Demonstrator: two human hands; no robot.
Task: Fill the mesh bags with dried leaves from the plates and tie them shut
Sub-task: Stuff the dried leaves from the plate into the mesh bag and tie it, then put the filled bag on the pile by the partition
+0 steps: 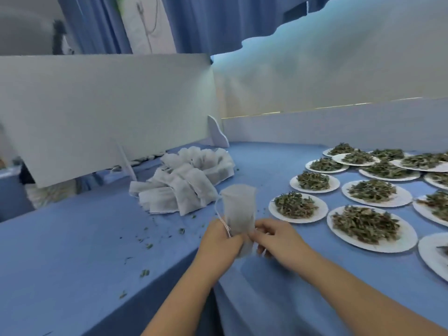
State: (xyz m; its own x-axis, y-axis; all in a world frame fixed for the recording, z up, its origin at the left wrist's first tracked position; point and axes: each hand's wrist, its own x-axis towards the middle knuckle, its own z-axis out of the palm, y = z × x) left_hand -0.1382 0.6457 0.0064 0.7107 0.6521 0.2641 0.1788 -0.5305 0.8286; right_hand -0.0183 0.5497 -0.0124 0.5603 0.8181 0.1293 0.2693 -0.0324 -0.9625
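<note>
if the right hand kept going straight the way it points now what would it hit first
The bag: the right hand points left and slightly away, and it already pinches the bag's lower part. Just past that is probably the left hand, gripping the same bag, though depth is unclear.

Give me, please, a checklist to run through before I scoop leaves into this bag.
1. Bag gripped: left hand and right hand both hold its lower part. Ok.
2. Mouth open and facing up. Ok.
3. Drawstring loose at the bag's left side, not tied. Ok.
4. Bag empty: the upper part looks empty, the lower part is hidden by the hands. Cannot tell.
5. Plate with leaves close on the right. Ok.
6. A hand free to scoop: both are on the bag. Not ok.
</note>
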